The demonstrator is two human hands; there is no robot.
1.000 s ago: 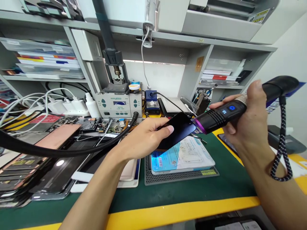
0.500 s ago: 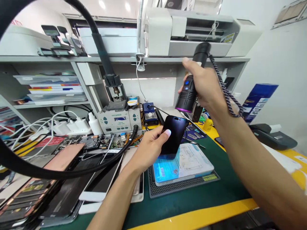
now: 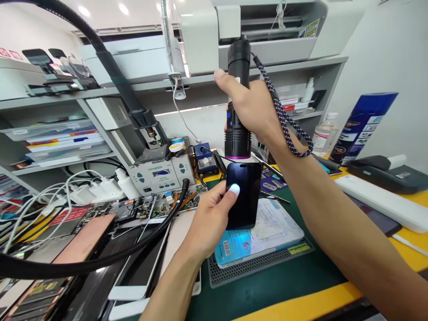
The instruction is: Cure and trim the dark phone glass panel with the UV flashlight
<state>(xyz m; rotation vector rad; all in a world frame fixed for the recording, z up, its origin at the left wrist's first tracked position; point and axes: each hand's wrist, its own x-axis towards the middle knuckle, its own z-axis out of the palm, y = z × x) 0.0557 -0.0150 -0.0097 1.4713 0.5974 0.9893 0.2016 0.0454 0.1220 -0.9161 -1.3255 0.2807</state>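
A dark phone [image 3: 245, 200] is held upright by its left edge in my left hand [image 3: 214, 214], whose thumb lies on the screen. The thumbnail glows bluish white. My right hand [image 3: 252, 104] grips a black flashlight [image 3: 238, 140], its purple-rimmed head pointing down just above the phone's top edge. A patterned strap [image 3: 279, 107] hangs from the flashlight's tail and loops over my right wrist. Beneath the phone, a blue and white flat case [image 3: 267, 227] rests on a grey perforated mat [image 3: 234, 274].
Dismantled phones and screens [image 3: 87, 232] cover the left side. Behind them stands a grey soldering station [image 3: 160, 174] with a black cable curving across the left. A blue can [image 3: 364, 125], a clear bottle [image 3: 324, 136] and a white bar [image 3: 384, 200] are at the right.
The flashlight has moved left and turned more vertical over the phone. The phone is now straighter and faces me more squarely. The camera view has shifted to the right.
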